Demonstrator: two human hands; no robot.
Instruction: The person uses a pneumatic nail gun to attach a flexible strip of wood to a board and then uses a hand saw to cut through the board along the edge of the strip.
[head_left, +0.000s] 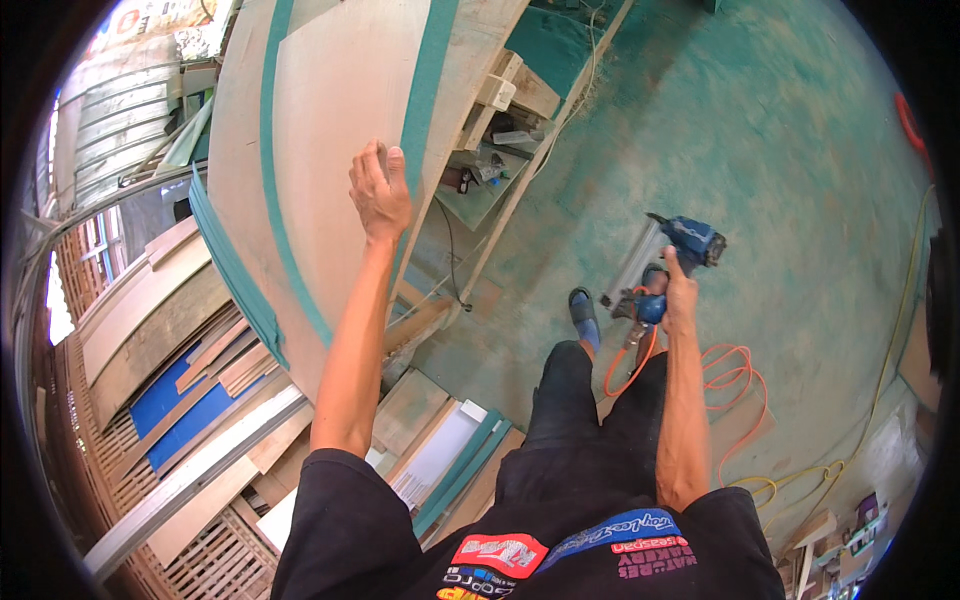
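My right hand [681,295] is wrapped round the handle of a blue air nail gun [692,240] with a grey magazine. The tool is held over the floor, in front of my right leg, and an orange air hose [640,365] trails from it. My left hand [381,195] is over a pale wooden panel [335,110] that has green strips [428,80] along it. Its fingers are loosely bent with the thumb apart, and nothing shows in them. Whether it touches the panel, I cannot tell.
Beside the panel, a shelf [490,195] below the worktop holds small tools and wood offcuts. Boards and green strips [465,470] are stacked at lower left. Loops of orange hose and a yellow hose [885,385] lie on the green-stained floor [800,150] at right.
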